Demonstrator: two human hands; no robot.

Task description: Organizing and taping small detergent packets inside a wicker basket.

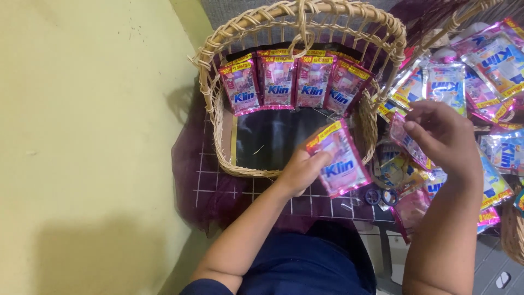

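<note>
Your left hand (299, 170) grips a pink sachet (337, 159) w/ thumb on its face and fingers behind, held tilted over the front rim of the wicker basket (218, 117). Your right hand (443, 134) pinches a second pink packet (406, 141) by its edge; most of it is hidden behind your fingers, so the print can't be made out. Inside the basket, four pink sachets (295, 81) stand in a row vs. the back wall, each w/ a yellow strip on top and a blue logo mid-face. Basket floor is dark & shiny. To the right, a loose pile of sachets (483, 68), pink and blue-silver, runs off the frame edge. Under the basket: purple cloth (188, 164). Small scissors (380, 196) are partly hidden below the pile.
</note>
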